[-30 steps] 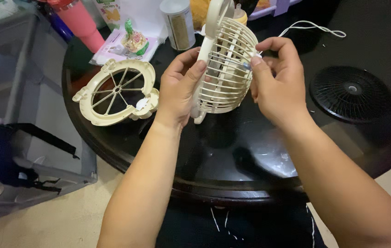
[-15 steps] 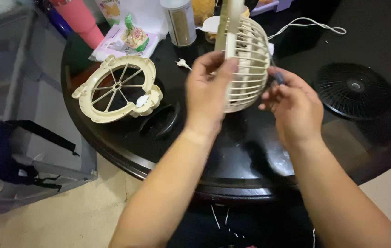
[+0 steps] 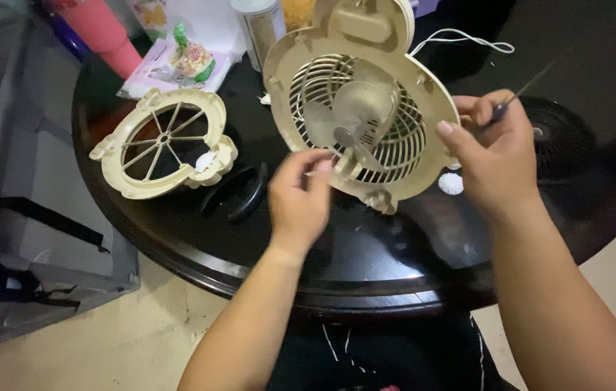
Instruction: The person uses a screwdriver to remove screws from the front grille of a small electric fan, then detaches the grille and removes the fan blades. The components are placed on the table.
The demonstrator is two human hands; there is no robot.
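Observation:
A small cream fan body (image 3: pixel 366 108) with clear blades and a rear grille is held up over the dark round table (image 3: pixel 366 253), its open front facing me. My left hand (image 3: pixel 300 195) pinches its lower rim. My right hand (image 3: pixel 496 156) touches the fan's right rim with a fingertip and grips a thin screwdriver (image 3: pixel 518 94) that points up and to the right. The detached cream front grille (image 3: pixel 163 141) lies flat on the table to the left.
A black round disc (image 3: pixel 568 145) sits at the table's right, partly behind my right hand. A pink cup (image 3: pixel 94 29), a snack packet (image 3: pixel 192 58), a can (image 3: pixel 261 29) and a white cord (image 3: pixel 460 40) stand at the back. A grey box with a black bag (image 3: pixel 11 253) is at left.
The fan body has been turned from edge-on to face me, showing its blades. My left hand dropped to the lower rim. My right hand rose to the right rim with the screwdriver.

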